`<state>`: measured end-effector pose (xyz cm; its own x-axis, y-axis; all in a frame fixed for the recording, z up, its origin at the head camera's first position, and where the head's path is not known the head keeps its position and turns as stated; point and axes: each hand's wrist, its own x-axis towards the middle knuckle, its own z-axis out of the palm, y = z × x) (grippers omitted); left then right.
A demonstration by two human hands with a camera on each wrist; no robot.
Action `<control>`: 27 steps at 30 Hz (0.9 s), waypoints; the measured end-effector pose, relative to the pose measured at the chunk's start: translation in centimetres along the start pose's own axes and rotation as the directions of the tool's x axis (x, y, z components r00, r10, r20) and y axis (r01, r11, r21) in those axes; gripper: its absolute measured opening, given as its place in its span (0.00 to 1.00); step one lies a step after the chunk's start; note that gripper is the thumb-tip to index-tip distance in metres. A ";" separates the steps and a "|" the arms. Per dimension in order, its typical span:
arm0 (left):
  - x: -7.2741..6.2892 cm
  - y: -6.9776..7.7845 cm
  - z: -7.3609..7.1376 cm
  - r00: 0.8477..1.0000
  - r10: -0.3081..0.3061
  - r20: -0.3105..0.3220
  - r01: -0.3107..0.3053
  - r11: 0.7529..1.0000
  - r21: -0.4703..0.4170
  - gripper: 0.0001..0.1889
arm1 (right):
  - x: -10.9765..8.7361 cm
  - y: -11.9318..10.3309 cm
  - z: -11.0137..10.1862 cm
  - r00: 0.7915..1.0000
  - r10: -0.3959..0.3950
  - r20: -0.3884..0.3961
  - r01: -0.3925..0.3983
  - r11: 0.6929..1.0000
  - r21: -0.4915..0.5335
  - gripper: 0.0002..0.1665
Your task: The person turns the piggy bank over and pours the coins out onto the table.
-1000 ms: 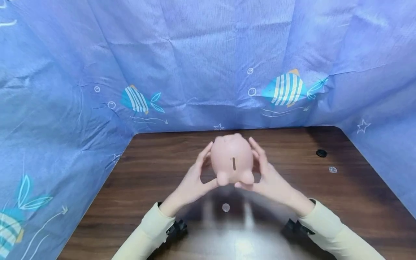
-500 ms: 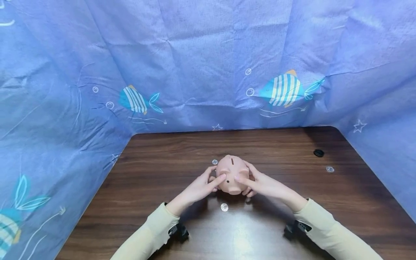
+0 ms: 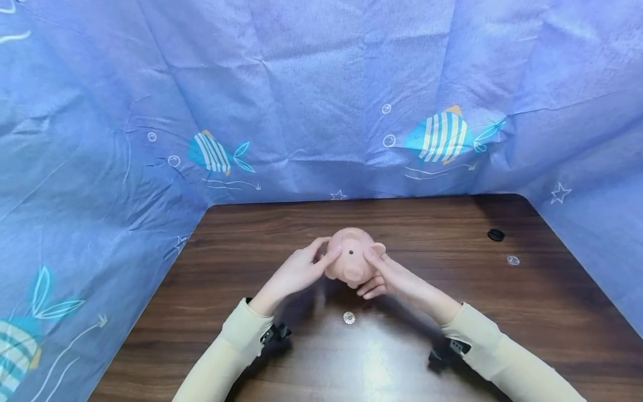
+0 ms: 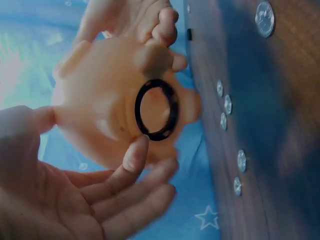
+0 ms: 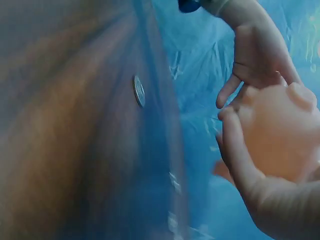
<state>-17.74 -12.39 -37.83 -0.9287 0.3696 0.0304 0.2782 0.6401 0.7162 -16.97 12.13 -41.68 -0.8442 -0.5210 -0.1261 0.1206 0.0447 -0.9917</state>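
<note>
A pink piggy bank (image 3: 348,241) is held above the table between both hands, its snout and one dark eye towards the head camera. My left hand (image 3: 298,272) grips one side, thumb beside the eye. My right hand (image 3: 404,281) holds the other side, thumb near an ear and fingers beneath. The left wrist view shows a round black ring (image 4: 173,111) on the bank's underside, with left fingertips at its edge. Several silver coins (image 4: 242,161) lie on the table below the bank. The coin slot is turned out of sight.
One coin (image 3: 349,317) lies on the brown wooden table (image 3: 241,234) in front of the bank. At the right are another coin (image 3: 513,260) and a small black round piece (image 3: 495,234). A blue fish-print cloth (image 3: 311,100) hangs around the table's back and sides.
The piggy bank went from slot-facing, held high, down to slot-up with snout forward, then rose and turned so the slot is hidden. Both hands moved with it, thumbs shifting onto its face.
</note>
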 end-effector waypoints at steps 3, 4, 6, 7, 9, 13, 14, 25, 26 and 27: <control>-0.2 -0.1 -0.1 0.987 0.162 -0.007 -0.162 0.979 -0.124 0.38 | -0.4 -0.5 0.1 0.968 -0.227 -0.111 0.206 0.963 -0.174 0.53; -0.3 -0.1 -0.1 0.977 0.212 -0.012 -0.210 0.961 -0.177 0.43 | -0.6 -0.6 0.1 0.943 -0.304 -0.135 0.268 0.935 -0.233 0.58; -0.4 -0.3 0.0 0.954 0.300 -0.027 -0.296 0.917 -0.266 0.52 | -0.8 -1.1 0.1 0.895 -0.419 -0.154 0.360 0.882 -0.304 0.68; -0.4 -0.4 0.0 0.944 0.329 -0.034 -0.324 0.899 -0.293 0.55 | -0.9 -1.3 0.1 0.877 -0.458 -0.146 0.398 0.862 -0.314 0.70; -0.3 -0.6 0.1 0.937 0.345 -0.048 -0.341 0.881 -0.328 0.57 | -0.9 -1.5 0.1 0.864 -0.485 -0.136 0.427 0.849 -0.312 0.71; 0.0 -1.0 0.5 0.957 0.288 -0.032 -0.277 0.878 -0.389 0.56 | -0.6 -1.2 0.1 0.891 -0.430 -0.141 0.372 0.874 -0.313 0.69; 0.0 -1.1 0.6 0.963 0.270 -0.022 -0.255 0.876 -0.410 0.55 | -0.5 -1.1 0.1 0.899 -0.414 -0.145 0.355 0.881 -0.312 0.69; 0.4 -1.6 1.2 0.986 0.152 0.063 -0.110 0.895 -0.433 0.47 | 0.1 -0.7 -0.7 0.947 -0.281 -0.156 0.212 0.911 -0.353 0.63; 0.4 -1.6 1.2 0.991 0.110 0.077 -0.068 0.908 -0.414 0.43 | 0.1 -0.7 -0.9 0.958 -0.242 -0.154 0.172 0.914 -0.369 0.59; 0.5 -1.8 1.2 0.993 0.066 0.095 -0.022 0.916 -0.401 0.39 | 0.3 -0.8 -1.0 0.968 -0.197 -0.157 0.125 0.916 -0.380 0.55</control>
<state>-18.39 -12.52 -39.92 -0.8806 0.4736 0.0111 0.1772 0.3074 0.9349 -17.81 12.82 -40.94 -0.9227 -0.3791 0.0697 -0.1939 0.3001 -0.9340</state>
